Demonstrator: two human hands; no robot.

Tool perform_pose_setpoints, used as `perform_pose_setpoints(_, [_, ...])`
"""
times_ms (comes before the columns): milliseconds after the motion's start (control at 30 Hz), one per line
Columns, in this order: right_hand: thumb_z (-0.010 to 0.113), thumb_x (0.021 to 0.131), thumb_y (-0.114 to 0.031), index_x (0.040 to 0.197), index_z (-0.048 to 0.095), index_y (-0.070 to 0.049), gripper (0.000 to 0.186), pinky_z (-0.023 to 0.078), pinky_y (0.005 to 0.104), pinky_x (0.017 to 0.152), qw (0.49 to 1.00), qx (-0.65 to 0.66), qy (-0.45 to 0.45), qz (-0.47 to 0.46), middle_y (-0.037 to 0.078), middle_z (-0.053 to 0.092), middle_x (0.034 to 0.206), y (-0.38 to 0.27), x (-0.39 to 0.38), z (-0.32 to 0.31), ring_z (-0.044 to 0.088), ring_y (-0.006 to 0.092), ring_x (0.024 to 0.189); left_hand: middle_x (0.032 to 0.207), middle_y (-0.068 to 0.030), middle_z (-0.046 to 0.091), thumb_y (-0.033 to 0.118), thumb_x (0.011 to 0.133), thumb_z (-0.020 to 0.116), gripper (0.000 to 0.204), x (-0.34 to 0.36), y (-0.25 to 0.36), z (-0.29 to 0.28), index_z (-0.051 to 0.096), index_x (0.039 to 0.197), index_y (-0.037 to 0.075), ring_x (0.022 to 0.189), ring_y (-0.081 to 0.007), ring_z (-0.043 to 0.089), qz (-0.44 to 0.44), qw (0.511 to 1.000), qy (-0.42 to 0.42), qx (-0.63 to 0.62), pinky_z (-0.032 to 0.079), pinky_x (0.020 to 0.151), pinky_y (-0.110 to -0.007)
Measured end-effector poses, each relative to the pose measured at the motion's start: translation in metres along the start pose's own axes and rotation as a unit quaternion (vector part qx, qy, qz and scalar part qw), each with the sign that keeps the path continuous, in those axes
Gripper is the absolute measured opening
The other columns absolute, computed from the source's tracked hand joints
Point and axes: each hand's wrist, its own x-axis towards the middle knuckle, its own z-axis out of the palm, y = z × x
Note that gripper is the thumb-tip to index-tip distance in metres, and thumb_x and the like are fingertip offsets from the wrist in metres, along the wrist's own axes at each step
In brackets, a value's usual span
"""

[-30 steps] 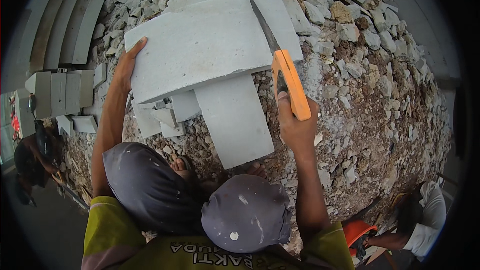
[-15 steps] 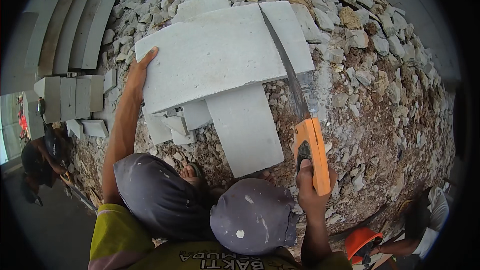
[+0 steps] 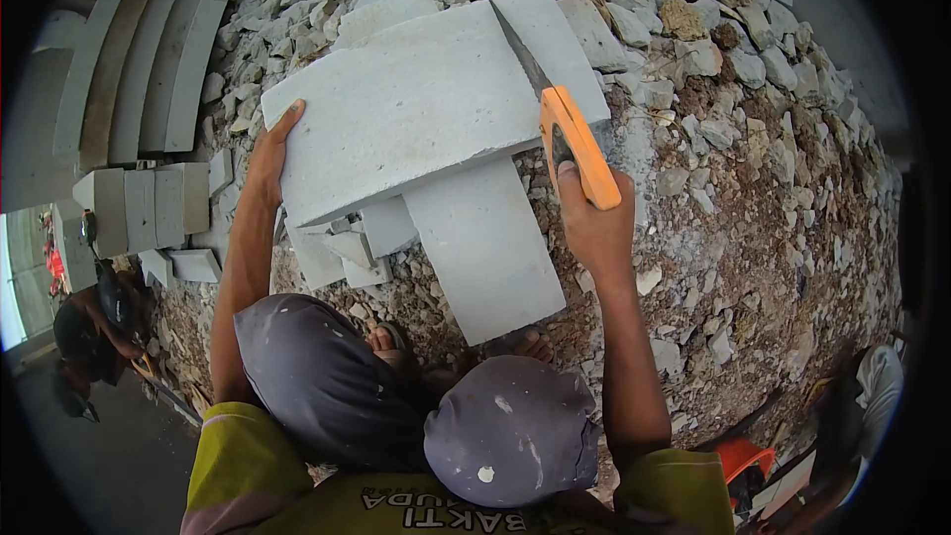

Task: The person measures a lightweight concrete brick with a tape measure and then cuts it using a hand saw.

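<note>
A pale grey aerated concrete block (image 3: 396,114) lies flat across other blocks, one of them a long block (image 3: 485,248) pointing toward me. My left hand (image 3: 269,149) grips its left end, thumb on top and the other fingers hidden at the side. In my right hand (image 3: 599,223) is the orange handle of a handsaw (image 3: 582,154), fingers wrapped round it. The dark toothed blade slants across the right part of the block, its tip past the far edge. A narrower piece of block shows right of the blade.
Broken pieces of block (image 3: 367,238) sit under the near edge. Rubble (image 3: 693,59) spreads behind and to the right. Stacked blocks (image 3: 139,59) stand at left. One person (image 3: 94,322) is at far left, another (image 3: 857,426) at lower right near an orange container (image 3: 743,458). My knees are close below.
My right hand has pushed the saw forward, away from me, so the handle is now near the block's right edge and the tip reaches beyond the far edge. My left hand stays on the block.
</note>
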Motion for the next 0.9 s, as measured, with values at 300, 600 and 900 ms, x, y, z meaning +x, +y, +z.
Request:
perform_pose_setpoints(300, [0.058,0.086,-0.003,0.080,0.061,0.006,0.011,0.040,0.0300,0.048,0.999,0.007,0.004,-0.032,0.006,0.054,0.059,-0.009,-0.083,-0.029,0.049,0.0098,0.051,0.105,-0.0129,0.066,0.044,0.084,0.072,0.070,-0.007,0.003,-0.008,0.048,0.133,0.000,0.088,-0.0213,0.067,0.018,0.999,0.038,0.014,0.057,0.075,-0.035])
perform_pose_setpoints(600, [0.057,0.085,-0.001,0.084,0.065,0.006,0.011,0.043,0.0285,0.051,0.999,0.033,0.024,0.007,0.006,0.058,0.062,-0.014,-0.117,-0.040,0.053,0.0090,0.054,0.105,-0.0146,0.065,0.044,0.084,0.072,0.074,-0.009,0.008,-0.011,0.044,0.136,0.000,0.089,-0.0223,0.067,0.043,0.999,0.026,-0.009,0.057,0.076,-0.038])
perform_pose_setpoints(900, [0.060,0.086,-0.005,0.083,0.063,0.006,0.012,0.041,0.0302,0.049,0.999,0.029,0.020,0.011,0.007,0.057,0.061,0.007,-0.108,-0.027,0.051,0.0106,0.052,0.107,-0.0135,0.066,0.049,0.084,0.070,0.071,-0.004,-0.002,-0.016,0.051,0.132,0.000,0.087,-0.0215,0.067,0.035,0.999,0.004,-0.009,0.057,0.075,-0.035])
